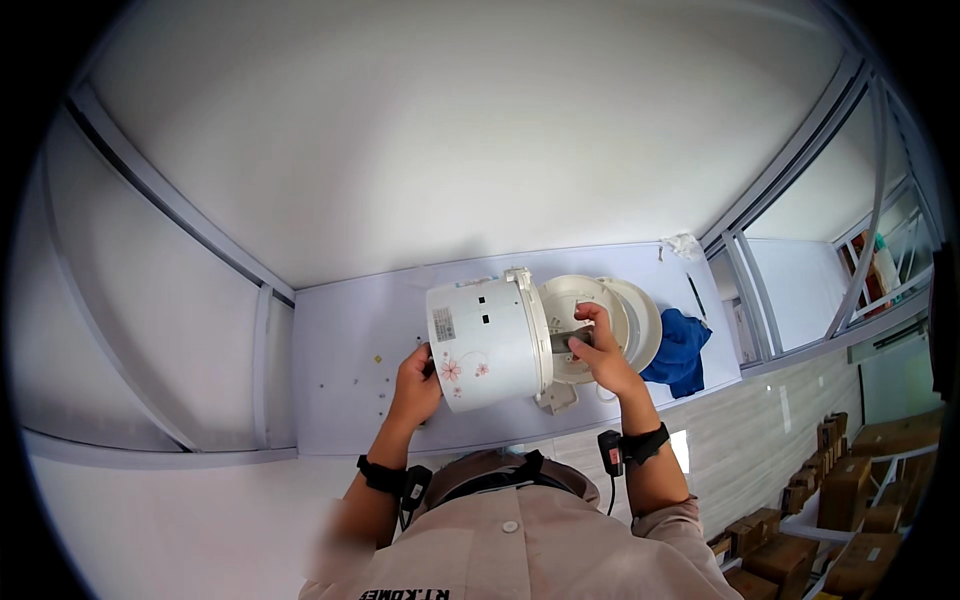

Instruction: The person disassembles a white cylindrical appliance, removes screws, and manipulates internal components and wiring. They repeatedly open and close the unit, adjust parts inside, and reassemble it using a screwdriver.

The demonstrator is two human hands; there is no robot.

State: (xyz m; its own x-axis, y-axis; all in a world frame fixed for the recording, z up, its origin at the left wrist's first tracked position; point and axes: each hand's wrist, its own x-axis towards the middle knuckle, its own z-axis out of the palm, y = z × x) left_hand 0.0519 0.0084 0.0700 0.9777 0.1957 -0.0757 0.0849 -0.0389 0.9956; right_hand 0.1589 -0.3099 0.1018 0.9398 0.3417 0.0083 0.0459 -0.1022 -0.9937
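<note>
A white rice cooker body [500, 355] with pink flower prints lies tipped on its side on the table, its rimmed end toward the right. My left hand [414, 392] is closed around the lower left end of the body, with some fingertips hidden behind it. At the rimmed end, my right hand [608, 362] pinches a dark grey piece [566, 342] between thumb and fingers; its exact kind cannot be made out. Just beyond that hand lie round cream lid parts [645, 312], overlapping one another. A small cream plastic piece [560, 400] sits below the rim.
A crumpled blue cloth [682, 350] lies to the right of the lid parts. Several small screws or bits are scattered over the left part of the white table [340, 330]. A thin dark rod [697, 297] and crumpled clear plastic [684, 246] are at the far right. Framed panels stand on both sides.
</note>
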